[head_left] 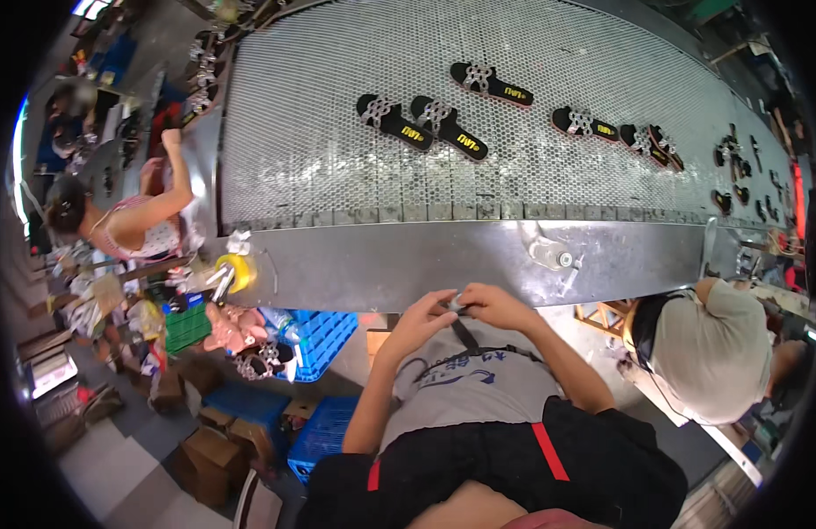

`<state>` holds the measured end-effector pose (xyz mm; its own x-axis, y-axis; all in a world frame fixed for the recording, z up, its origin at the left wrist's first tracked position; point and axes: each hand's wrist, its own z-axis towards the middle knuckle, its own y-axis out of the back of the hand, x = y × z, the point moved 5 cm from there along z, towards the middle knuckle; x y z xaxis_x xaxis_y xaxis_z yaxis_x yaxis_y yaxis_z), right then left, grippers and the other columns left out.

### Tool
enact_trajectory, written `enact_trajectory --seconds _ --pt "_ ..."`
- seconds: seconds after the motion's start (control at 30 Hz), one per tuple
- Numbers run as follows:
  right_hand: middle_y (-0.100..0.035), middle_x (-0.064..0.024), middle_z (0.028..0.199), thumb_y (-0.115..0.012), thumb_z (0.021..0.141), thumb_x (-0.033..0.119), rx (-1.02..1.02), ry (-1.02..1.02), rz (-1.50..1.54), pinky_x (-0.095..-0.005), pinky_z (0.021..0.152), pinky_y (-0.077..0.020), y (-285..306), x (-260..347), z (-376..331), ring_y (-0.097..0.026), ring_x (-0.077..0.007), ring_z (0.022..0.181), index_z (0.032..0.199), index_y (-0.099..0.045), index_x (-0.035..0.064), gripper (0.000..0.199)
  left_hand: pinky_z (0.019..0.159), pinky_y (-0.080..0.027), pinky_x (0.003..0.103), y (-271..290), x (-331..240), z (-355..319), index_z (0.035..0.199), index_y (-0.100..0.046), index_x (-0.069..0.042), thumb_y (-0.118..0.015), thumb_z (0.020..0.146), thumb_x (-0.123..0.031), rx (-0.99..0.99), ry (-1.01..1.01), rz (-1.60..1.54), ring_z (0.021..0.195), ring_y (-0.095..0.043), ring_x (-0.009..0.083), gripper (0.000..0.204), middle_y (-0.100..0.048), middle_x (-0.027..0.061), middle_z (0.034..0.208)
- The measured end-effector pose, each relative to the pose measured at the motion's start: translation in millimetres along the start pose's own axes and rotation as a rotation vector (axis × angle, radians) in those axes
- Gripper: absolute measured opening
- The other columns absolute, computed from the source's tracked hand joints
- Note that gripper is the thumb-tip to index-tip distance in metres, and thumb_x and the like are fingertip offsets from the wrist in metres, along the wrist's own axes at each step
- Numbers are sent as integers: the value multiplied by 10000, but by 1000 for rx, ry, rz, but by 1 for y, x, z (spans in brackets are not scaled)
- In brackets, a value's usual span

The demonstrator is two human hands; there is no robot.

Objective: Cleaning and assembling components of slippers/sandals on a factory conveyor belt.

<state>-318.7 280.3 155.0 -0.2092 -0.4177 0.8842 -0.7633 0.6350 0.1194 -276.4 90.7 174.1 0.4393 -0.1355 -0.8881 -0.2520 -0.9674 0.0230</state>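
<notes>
My left hand (423, 316) and my right hand (492, 304) meet just below the metal edge of a conveyor (408, 264). Together they pinch a small black strap (462, 328) with a shiny piece at its top end; the strap hangs down between them over my grey apron. On the perforated conveyor belt (337, 115) beyond lie several black sandals with silver woven straps, the nearest pair (421, 123) straight ahead, a single one (491, 84) further back, others (615, 132) to the right.
One person sits at the left of the conveyor (126, 212), another in a grey top bends at the right (712, 348). Blue crates (324, 331), a green crate (187, 328) and cardboard boxes (216, 450) crowd the floor at my left. A yellow tape roll (238, 271) lies on the metal ledge.
</notes>
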Motion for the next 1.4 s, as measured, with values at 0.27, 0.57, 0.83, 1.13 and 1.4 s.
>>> enact_trajectory --seconds 0.27,0.57,0.83,1.13,1.4 --pt "-697 -53 1153 -650 969 115 -164 -213 412 -321 934 -506 -16 17 -13 -651 -172 1046 1253 -688 38 297 717 -547 271 35 9 51 1092 -747 9 -712 929 -102 373 43 47 782 -702 135 201 -684 69 912" --pt "-582 -99 1314 -740 869 140 -1182 -466 608 -355 938 -515 53 -118 -111 -602 -215 1151 1485 -465 54 680 738 -536 344 -17 34 182 1018 -738 -26 -680 911 -153 283 -116 289 795 -688 223 176 -712 111 922" --pt "-448 -118 1518 -817 786 29 -1183 -279 595 -429 1117 -437 81 -160 -74 -485 -259 1365 1568 -316 69 929 766 -541 395 -111 27 216 999 -738 -60 -664 890 -142 268 -98 279 862 -689 301 155 -718 122 957" --pt "-510 -137 1365 -903 756 76 -1335 -226 344 -392 1092 -427 91 -171 -67 -519 -271 1258 1415 -461 2 797 778 -542 464 -153 36 258 1002 -730 -107 -619 921 -195 285 -245 607 895 -688 351 163 -723 123 950" --pt "-546 -141 1327 -864 678 -7 -983 -129 127 -398 1062 -455 85 -98 -77 -555 -283 1223 1369 -513 26 776 753 -557 480 -168 35 276 961 -764 -141 -639 908 -236 324 -270 650 820 -706 349 166 -742 120 863"
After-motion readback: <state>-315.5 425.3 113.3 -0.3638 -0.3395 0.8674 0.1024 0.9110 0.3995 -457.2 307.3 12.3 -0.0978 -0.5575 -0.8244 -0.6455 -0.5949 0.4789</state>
